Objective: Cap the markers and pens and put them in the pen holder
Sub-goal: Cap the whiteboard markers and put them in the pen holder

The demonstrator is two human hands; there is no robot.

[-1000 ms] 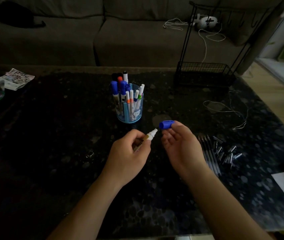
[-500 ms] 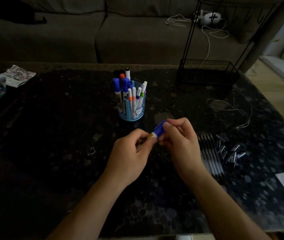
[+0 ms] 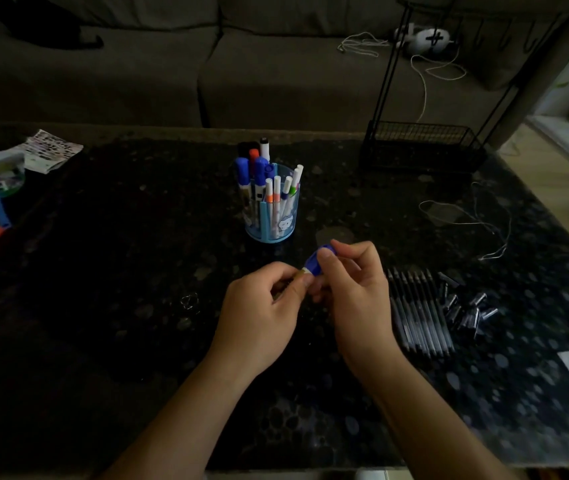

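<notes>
Broadly, about halfway, judging by the table [image 3: 137, 271]: dark stone top, with a blue holder [image 3: 271, 216] standing mid-table, already crowded with capped markers and thinner white pens. To the right, a row of dark pens [image 3: 418, 313] lying side by side, uncapped as far as can be told in the dim light, with a loose heap of caps [image 3: 463, 310] just beside them; all of those left to do. In front of the holder, both hands meeting. Left hand [image 3: 259, 317] clenched round a marker [image 3: 302, 271], only its pale collar showing. Right hand [image 3: 352, 289] pinching a blue cap [image 3: 317, 260], pressed over the marker's tip, seemingly near seated. Not yet in the holder.
</notes>
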